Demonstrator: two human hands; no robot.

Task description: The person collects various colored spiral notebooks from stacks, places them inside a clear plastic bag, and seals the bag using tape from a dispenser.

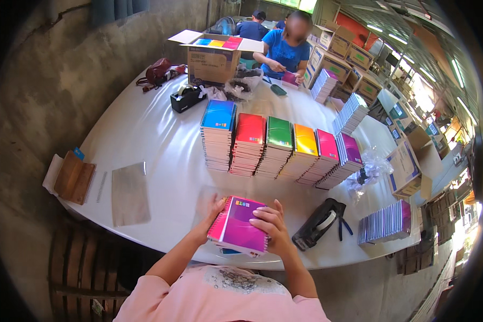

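Note:
Between my two hands, close to the table's near edge, is a small stack of spiral notebooks (240,228) with a purple cover on top and a pink one showing at its left side. My left hand (212,216) grips the stack's left edge. Across the right edge lie the fingers of my right hand (272,225), bent over the purple cover. A blue corner (231,251) shows below the stack. Beyond my hands stands a row of tall notebook stacks: blue (218,115), red (250,129), green (279,133), yellow (305,139), pink (327,146) and purple (350,149).
A black tape dispenser (317,225) and pliers (344,228) lie right of my hands, near more notebooks (386,222). Clear sheets (131,194) lie left. Another dispenser (187,99) and an open carton (213,67) stand farther back. Across the table, a person in blue (285,51) handles a notebook.

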